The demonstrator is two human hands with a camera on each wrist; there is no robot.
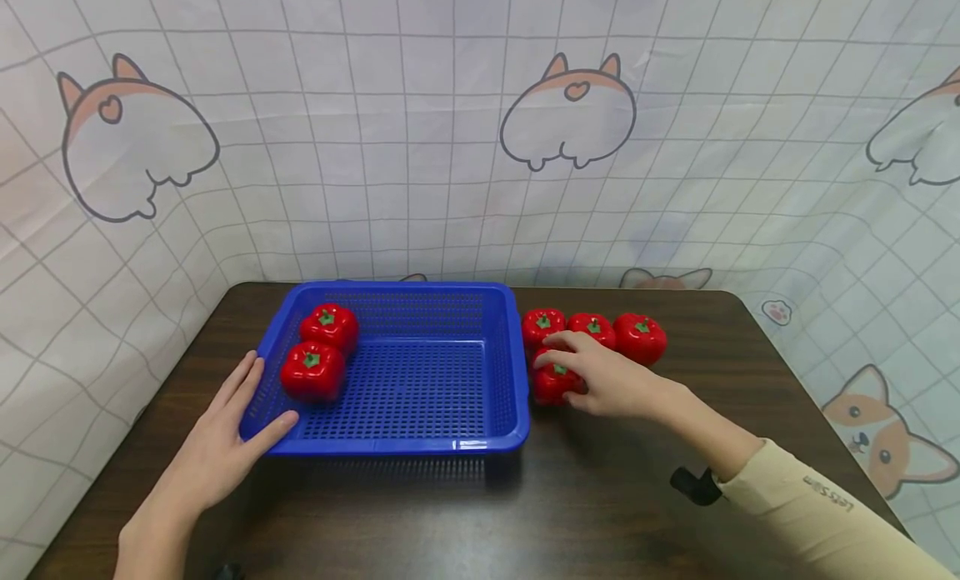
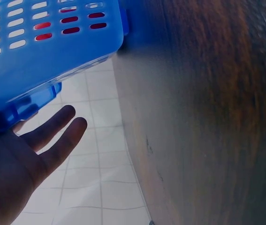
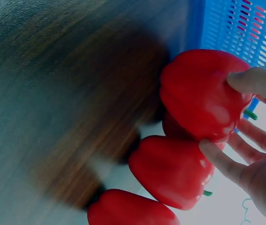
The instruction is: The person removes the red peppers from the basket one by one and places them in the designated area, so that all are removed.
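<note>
My right hand (image 1: 611, 376) has its fingers and thumb spread round the nearest red bell pepper (image 1: 553, 384), just right of a blue plastic basket (image 1: 521, 397). In the right wrist view the thumb lies on that bell pepper (image 3: 201, 93), and a fingertip reaches its lower edge. Three more red bell peppers stand close behind it, one of them at the right end (image 1: 640, 338). My left hand (image 1: 217, 442) rests at the basket's left rim, fingers extended and thumb over the front left corner. Two red bell peppers (image 1: 313, 372) sit inside the basket's left side.
The dark wooden table (image 1: 465, 522) carries everything. A cloth with a grid and corgi drawings (image 1: 450, 147) hangs behind and at both sides. A black strap piece (image 1: 696, 486) shows at the right sleeve's cuff.
</note>
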